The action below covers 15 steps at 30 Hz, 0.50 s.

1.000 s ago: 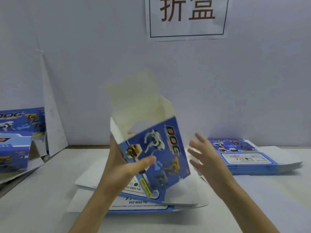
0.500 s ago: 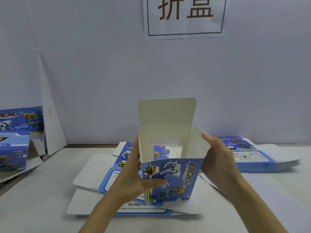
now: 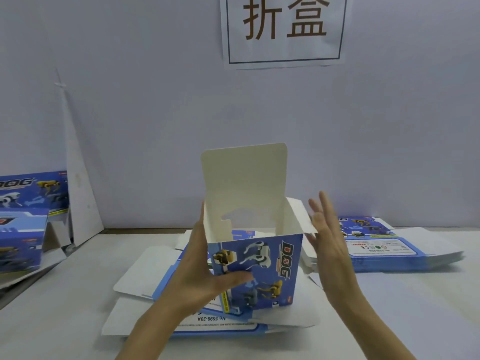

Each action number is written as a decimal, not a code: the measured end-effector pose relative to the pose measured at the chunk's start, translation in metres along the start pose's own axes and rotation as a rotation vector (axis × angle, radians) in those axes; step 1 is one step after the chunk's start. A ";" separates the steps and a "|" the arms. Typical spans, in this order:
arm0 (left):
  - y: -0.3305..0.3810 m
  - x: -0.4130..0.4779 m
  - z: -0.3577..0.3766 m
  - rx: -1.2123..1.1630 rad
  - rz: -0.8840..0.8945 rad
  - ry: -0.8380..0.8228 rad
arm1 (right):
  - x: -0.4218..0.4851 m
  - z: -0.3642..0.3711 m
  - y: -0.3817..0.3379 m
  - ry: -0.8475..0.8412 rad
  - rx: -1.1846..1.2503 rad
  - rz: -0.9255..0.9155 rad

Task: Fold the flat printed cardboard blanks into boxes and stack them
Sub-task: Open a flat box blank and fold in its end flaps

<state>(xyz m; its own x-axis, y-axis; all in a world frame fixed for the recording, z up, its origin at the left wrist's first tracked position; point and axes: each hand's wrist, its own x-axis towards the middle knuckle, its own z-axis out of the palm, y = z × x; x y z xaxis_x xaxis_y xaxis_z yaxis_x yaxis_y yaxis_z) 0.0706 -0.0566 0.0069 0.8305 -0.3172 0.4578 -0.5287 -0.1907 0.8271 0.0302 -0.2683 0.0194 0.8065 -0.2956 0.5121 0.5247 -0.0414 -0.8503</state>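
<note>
Thumb (image 3: pixel 233 278) of the left hand (image 3: pixel 197 276) lies across the printed front of the half-formed box (image 3: pixel 262 266), the palm against its left wall; the other fingers are hidden behind it, so this is judged a clamp that keeps the sleeve square and upright. The right hand (image 3: pixel 330 242) holds nothing, its fingers (image 3: pixel 323 203) straight and spread just beside the right side flap (image 3: pixel 298 216) (contact cannot be told), placed, it seems, to press that flap inward. The tall lid flap (image 3: pixel 244 178) stands up at the rear, and the top is open. The box sits over loose flat blanks (image 3: pixel 145 276) on the table (image 3: pixel 65 320). A further blank pile (image 3: pixel 389 253) lies to the right and finished boxes (image 3: pixel 23 216) at far left, so supply and output are kept apart.
</note>
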 end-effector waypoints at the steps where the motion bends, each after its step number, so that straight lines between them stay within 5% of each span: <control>1: 0.003 0.000 -0.003 0.040 0.066 0.025 | -0.001 -0.001 -0.007 0.009 -0.070 -0.122; 4: 0.015 0.003 -0.014 0.230 0.272 0.088 | -0.005 -0.006 -0.016 -0.080 -0.356 -0.379; 7: 0.023 0.004 -0.027 0.466 0.468 0.141 | -0.004 -0.012 -0.020 -0.143 -0.469 -0.426; 15: 0.033 0.006 -0.041 0.599 0.575 0.114 | -0.001 -0.014 -0.014 -0.203 -0.675 -0.482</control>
<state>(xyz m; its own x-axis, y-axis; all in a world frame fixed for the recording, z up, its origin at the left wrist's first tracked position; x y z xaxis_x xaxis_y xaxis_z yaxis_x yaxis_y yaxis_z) 0.0648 -0.0265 0.0504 0.3990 -0.4263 0.8119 -0.8520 -0.4997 0.1563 0.0178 -0.2805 0.0292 0.6041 0.0744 0.7934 0.6000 -0.6977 -0.3914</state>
